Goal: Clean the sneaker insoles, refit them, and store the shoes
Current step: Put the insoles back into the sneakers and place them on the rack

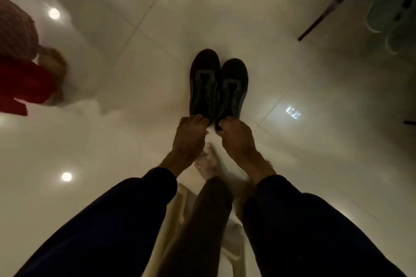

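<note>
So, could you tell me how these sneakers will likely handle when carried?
Probably light: the left hand pinches the left sneaker, the right hand the right sneaker, by the heels alone. Likely stiffish: both keep shape. They may swing.

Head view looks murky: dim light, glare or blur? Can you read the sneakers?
Head view: dim warm light, lamp glare spots on the glossy floor, blur at the left edge, wide-angle bending; the dark sneakers are readable, heels pinched by left hand and right hand.
</note>
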